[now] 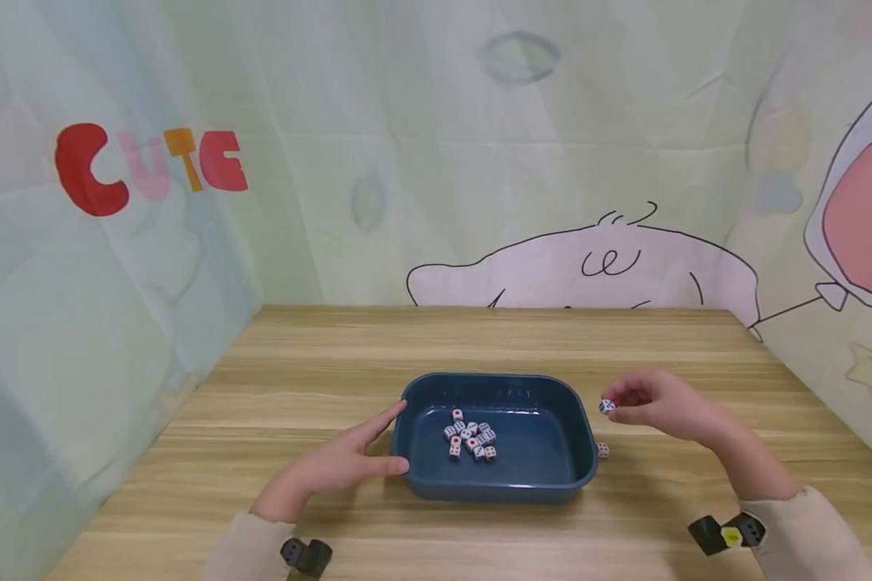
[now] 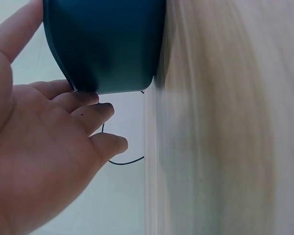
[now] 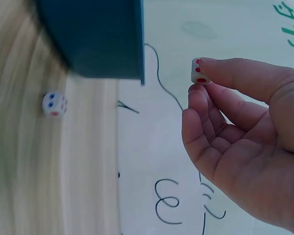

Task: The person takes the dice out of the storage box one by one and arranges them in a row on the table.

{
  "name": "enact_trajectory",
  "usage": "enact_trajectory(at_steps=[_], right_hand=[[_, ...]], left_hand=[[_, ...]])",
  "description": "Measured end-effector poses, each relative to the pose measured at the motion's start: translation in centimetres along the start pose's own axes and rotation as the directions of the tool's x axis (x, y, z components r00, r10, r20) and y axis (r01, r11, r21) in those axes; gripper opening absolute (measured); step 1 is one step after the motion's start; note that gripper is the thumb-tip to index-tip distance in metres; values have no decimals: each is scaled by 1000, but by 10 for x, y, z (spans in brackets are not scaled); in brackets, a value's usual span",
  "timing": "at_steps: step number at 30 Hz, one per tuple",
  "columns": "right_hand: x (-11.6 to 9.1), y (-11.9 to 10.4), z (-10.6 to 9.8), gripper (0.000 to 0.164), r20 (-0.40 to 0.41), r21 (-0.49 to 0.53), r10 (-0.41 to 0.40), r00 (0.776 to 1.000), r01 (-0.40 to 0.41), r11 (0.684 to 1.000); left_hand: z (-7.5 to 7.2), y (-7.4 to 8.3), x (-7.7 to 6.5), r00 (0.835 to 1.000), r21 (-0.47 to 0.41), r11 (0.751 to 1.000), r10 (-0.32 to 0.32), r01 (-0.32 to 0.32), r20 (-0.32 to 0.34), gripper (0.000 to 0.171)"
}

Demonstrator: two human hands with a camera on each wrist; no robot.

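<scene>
A dark blue rectangular basin [image 1: 530,494] sits on the wooden table, and several white dice [image 1: 467,436] lie inside it, left of its middle. At its left end my left hand [image 1: 341,460] rests thumb and fingers against the rim and outer wall; in the left wrist view the fingers of this hand [image 2: 49,132] are spread and loosely extended. To the right of the basin, my right hand [image 1: 661,403] pinches a white die [image 1: 607,406] between thumb and fingertips, above the table. The right wrist view shows red dots on this die [image 3: 200,71].
One more die [image 1: 603,450] lies on the table [image 1: 320,339] just outside the basin's right wall, below the right hand. A printed curtain [image 1: 320,202] stands behind and at both sides of the table.
</scene>
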State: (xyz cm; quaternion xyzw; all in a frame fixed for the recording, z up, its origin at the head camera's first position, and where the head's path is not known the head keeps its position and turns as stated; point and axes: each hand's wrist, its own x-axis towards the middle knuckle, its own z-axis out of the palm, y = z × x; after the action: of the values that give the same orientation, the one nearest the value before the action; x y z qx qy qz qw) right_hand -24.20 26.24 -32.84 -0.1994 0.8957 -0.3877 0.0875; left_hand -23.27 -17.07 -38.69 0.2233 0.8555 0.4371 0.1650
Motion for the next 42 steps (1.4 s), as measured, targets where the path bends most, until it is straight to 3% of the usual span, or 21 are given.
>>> enact_trajectory(at_steps=[20,34,42], right_hand=[[-13,44,7,20,-14,1,105,994,-105,994],[-10,63,22,18,7,-53,23,1000,-23,998],[-10,64,25,18,18,-41,49,999,-48,998]], left_hand=[[0,0,0,1000,-10,1000,5,-5,3,85],[0,0,1,1000,-24,1000,-1,2,7,85],[0,0,1,1000,-28,1000,6,-6,8,85]])
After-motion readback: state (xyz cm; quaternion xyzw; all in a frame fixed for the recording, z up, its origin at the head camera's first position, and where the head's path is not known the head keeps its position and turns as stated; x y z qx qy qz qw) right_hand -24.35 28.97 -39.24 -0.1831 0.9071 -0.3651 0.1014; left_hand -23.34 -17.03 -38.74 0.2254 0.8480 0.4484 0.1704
